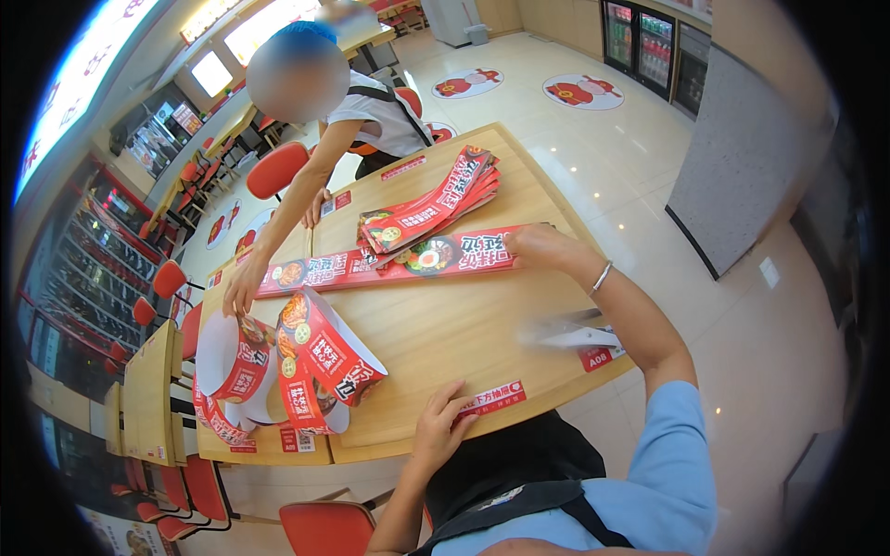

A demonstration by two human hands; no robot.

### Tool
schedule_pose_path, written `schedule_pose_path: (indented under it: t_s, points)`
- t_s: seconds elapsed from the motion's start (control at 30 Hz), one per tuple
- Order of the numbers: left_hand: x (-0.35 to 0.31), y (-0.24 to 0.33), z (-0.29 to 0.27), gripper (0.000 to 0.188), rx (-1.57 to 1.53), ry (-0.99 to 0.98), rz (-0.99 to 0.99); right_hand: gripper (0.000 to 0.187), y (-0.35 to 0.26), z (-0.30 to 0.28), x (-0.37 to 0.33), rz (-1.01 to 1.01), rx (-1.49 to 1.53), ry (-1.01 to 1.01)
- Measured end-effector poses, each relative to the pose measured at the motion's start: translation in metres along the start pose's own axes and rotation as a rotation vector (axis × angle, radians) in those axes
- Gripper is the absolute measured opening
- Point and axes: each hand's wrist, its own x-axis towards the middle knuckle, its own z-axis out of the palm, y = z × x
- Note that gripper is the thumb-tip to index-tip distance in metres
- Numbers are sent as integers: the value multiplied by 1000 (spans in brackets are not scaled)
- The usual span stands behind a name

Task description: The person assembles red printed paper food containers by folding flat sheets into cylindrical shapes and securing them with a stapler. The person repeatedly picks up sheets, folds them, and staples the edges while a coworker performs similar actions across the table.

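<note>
My right hand (538,248), with a bracelet at the wrist, is closed at the right end of a long red printed paper strip (352,269) lying across the table. Its fingertips are partly hidden by the back of the hand. On top of that strip's far side rests a fanned pile of shorter red printed strips (431,208). My left hand (443,422) lies at the near table edge, fingers stretched out and holding nothing, beside a red sticker (491,398). Several curled red and white paper bands (324,357) stand at the table's left side.
Across the wooden table (445,324), a co-worker in a blue cap reaches a hand (244,287) to the curled bands. A blurred whitish object (570,335) lies near the right edge. Red chairs (329,528) stand around, and a grey partition (732,176) is to the right.
</note>
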Motion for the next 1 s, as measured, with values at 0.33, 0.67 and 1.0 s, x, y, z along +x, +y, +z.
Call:
schedule_pose_path:
  t_s: [0.33,0.67,1.0]
  points:
    - [8,-1,4,47,-487,25,-223,5,-54,-29,-39,-73,-308,465]
    - [120,18,-5,31,-1706,240,-639,10,-166,-91,-138,-423,-321,668]
    - [76,78,31,39,-1690,17,-248,35,-222,-4,-152,472,1517,881]
